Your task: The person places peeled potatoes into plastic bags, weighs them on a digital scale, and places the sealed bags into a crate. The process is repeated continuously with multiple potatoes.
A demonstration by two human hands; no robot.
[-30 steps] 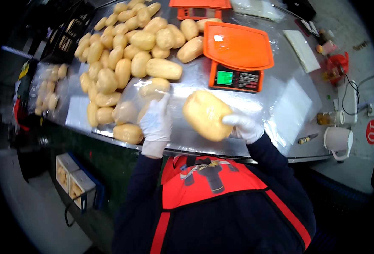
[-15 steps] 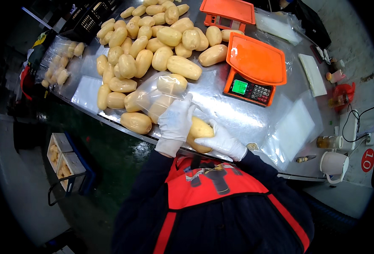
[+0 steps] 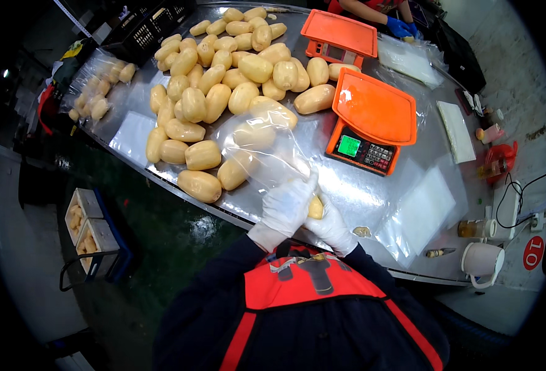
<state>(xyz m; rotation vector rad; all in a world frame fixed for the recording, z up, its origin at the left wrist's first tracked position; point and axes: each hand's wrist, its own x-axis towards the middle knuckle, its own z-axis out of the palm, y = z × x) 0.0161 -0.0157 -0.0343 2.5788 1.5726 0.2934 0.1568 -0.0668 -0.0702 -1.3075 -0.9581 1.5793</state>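
My left hand [image 3: 287, 205], in a white glove, grips the near end of a clear plastic bag [image 3: 283, 162]. The bag spreads away over the metal table, and pale lotus roots show through it. Whether any of those are inside the bag or only behind it, I cannot tell. Close beside it, my gloved right hand [image 3: 333, 227] is closed around a lotus root [image 3: 315, 208], mostly hidden by both hands. Two loose lotus roots [image 3: 199, 186] lie left of my hands at the table's near edge, and a large heap of lotus roots [image 3: 217, 102] fills the far left.
An orange scale [image 3: 375, 105] with a lit display stands ahead to the right; another orange scale [image 3: 339, 34] is behind it. Flat clear bags [image 3: 421, 210], a small knife [image 3: 440, 252] and a white jug [image 3: 483, 263] lie rightward. A co-worker's blue-gloved hands [image 3: 401, 28] show at the far side.
My hands have moved slightly right, and the lotus root in my right hand is now more hidden. The bag is stretched out more openly. A co-worker's gloved hands have come into view.
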